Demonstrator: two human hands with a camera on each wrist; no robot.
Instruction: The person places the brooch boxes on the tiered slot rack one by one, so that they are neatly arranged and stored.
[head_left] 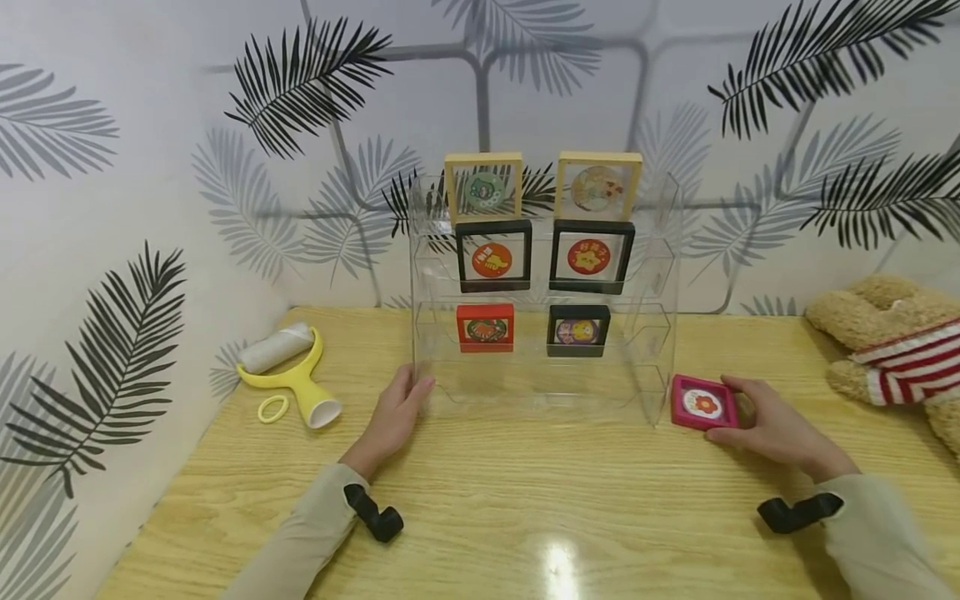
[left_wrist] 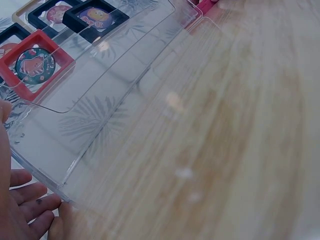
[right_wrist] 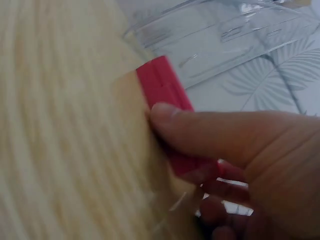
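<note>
A clear display rack (head_left: 540,382) of stepped shelves stands on the table. My left hand (head_left: 392,417) holds its lower left side, the thumb lapping over the front edge; in the left wrist view several fingers (left_wrist: 36,202) show beside that edge. Between thumb and fingers, my right hand (head_left: 780,427) pinches a pink square frame (head_left: 703,403) with a red flower on a white disc. The pink frame is beside the rack's lower right corner. On the lower occupied shelf sit a red frame (head_left: 486,328) and a small black frame (head_left: 577,331).
Higher on the rack are two black frames (head_left: 493,257) and two cream frames (head_left: 483,187). A yellow roller-like tool (head_left: 300,379) and a yellow ring (head_left: 273,409) lie at left. On the right is a plush toy (head_left: 885,333) in red-and-white stripes. Leaf-patterned wall covering (head_left: 262,208) rises behind.
</note>
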